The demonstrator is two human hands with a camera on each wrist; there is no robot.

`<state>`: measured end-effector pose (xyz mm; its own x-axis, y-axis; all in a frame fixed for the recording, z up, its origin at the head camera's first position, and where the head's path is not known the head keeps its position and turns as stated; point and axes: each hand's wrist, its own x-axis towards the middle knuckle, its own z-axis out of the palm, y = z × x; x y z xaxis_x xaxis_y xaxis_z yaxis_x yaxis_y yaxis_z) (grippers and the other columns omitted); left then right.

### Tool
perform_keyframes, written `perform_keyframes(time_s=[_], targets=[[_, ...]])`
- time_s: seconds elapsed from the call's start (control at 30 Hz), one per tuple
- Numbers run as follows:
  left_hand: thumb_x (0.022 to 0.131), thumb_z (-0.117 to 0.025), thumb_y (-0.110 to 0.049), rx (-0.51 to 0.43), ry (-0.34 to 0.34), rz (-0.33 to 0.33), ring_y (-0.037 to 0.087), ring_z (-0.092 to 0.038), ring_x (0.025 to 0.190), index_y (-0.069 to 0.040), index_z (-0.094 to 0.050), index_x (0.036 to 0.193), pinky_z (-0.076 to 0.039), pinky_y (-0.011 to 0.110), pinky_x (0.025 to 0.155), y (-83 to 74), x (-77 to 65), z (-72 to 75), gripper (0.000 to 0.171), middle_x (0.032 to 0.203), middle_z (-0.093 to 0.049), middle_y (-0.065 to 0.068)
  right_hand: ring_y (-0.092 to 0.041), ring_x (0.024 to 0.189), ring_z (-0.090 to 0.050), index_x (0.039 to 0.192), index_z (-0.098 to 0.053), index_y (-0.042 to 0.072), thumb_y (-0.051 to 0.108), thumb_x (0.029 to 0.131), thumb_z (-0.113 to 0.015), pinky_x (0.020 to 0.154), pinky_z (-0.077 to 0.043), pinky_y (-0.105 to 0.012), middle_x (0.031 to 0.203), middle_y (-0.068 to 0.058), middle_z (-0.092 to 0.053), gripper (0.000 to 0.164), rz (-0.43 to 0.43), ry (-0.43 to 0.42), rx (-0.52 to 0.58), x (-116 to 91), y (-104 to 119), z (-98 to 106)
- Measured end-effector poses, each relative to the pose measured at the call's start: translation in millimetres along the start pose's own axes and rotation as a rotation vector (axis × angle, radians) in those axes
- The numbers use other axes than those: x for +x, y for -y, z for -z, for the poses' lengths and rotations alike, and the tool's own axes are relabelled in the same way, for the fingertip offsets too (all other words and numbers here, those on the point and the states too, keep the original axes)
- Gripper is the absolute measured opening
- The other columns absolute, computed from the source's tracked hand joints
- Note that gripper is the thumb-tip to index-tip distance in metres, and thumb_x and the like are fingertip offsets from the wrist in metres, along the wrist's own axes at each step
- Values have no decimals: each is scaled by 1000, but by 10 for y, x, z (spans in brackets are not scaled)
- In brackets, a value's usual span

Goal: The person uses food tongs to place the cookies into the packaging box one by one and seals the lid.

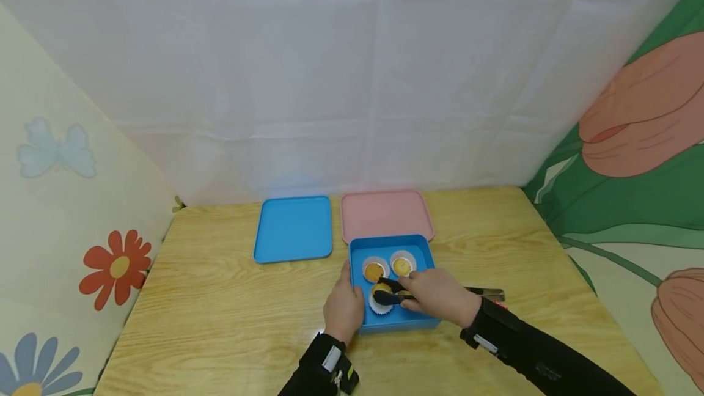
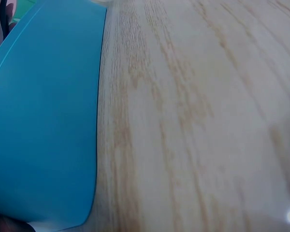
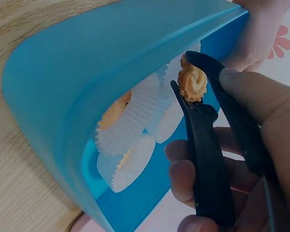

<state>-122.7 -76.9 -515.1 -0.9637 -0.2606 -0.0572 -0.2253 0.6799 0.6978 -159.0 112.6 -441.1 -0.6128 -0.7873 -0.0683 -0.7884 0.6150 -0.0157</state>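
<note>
A blue box [image 1: 396, 324] stands on the table with several white paper cups inside, each with a cookie showing. My left hand [image 1: 344, 305] holds the box's left wall, thumb at the rim and fingers along the outside. Black tongs [image 3: 210, 169] are gripped in my right hand [image 1: 440, 295], thumb on one arm and fingers curled round the other. Between the tong tips a swirled golden cookie [image 3: 192, 83] is pinched, close over the front-left paper cup [image 1: 381, 307]. In the left wrist view the box's outer wall [image 2: 43, 111] fills the left side.
Behind the box lies a flat pink tray [image 1: 387, 216], overlapped by the box's back edge in the head view. A flat blue tray [image 1: 293, 229] is to its left. The wooden table [image 1: 231, 322] backs onto a white cloth [image 1: 264, 78].
</note>
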Motion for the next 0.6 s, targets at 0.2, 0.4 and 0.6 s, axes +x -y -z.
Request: perform_keyframes(time_s=[0.2,0.4,0.6], targets=[[90,-48,-15,-1,-7,-6,26,-61,82,-6,-34,140,-50,44,64,-2,3,0,53,125,-53,17,-7,51,-37,91,-62,12,40,81,-64,46,-33,-25,64,3,-46,29,12,-9,6,5,5,-28],[89,-48,-14,5,-14,-14,24,-60,75,-5,-35,140,-49,41,58,-2,-4,3,53,124,-54,17,-8,52,-38,95,-63,11,43,79,-65,46,-34,-25,67,2,-49,36,-13,-2,-19,6,13,-29],[89,-47,-15,6,-12,-15,27,-62,81,-5,-34,140,-49,43,60,8,1,7,53,125,-54,16,-8,54,-42,103,-64,8,45,78,-65,46,-37,-26,72,-1,-55,45,-22,-11,-41,6,25,-16]])
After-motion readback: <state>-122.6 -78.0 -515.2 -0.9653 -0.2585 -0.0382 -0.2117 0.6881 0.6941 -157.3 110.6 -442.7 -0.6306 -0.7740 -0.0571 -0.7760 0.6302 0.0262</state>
